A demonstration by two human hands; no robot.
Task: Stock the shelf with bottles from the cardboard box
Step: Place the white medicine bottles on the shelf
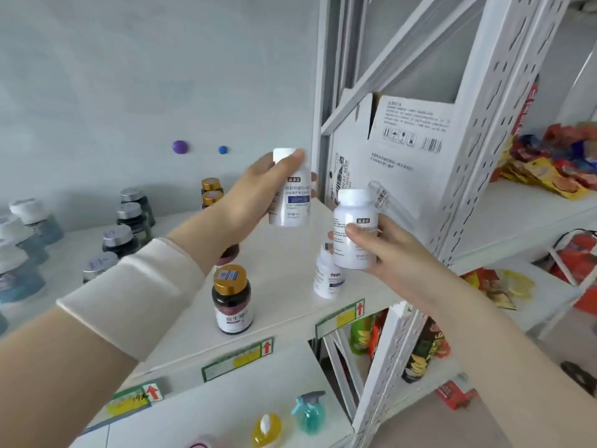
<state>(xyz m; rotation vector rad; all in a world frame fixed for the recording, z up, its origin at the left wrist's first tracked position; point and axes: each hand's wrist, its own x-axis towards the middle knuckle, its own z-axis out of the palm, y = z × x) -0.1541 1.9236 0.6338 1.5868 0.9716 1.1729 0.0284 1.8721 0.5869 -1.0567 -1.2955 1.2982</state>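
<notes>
Left hand (255,195) raised over the white shelf board (284,250), thumb and fingers clamped round a white plastic bottle with a blue-printed label (292,205). The thumb lies across the front just under the cap and the other fingers wrap behind. The bottle is upright, off the board. Right hand (400,257) grips a second white plastic bottle (352,215), thumb pressed flat on the label and fingers curled round the back. It is also upright and held clear of the board, lower than the left-hand one and apart from it. Just below the right fingertips a third white bottle (324,279) stands on the board, partly hidden by the held one. Under the left wrist, near the shelf's front edge, stands a dark brown bottle with a gold cap (231,302). Beyond the right fingers, at the end of the board against the white perforated upright (484,130), sits the white printed cardboard box (397,163), top flap up. Its inside cannot be seen. Beyond the left fingers, toward the wall, are two more gold-capped bottles (211,192). Further left stand rows of dark jars with silver lids (127,218). A cream sleeve band (135,292) covers the left forearm.
</notes>
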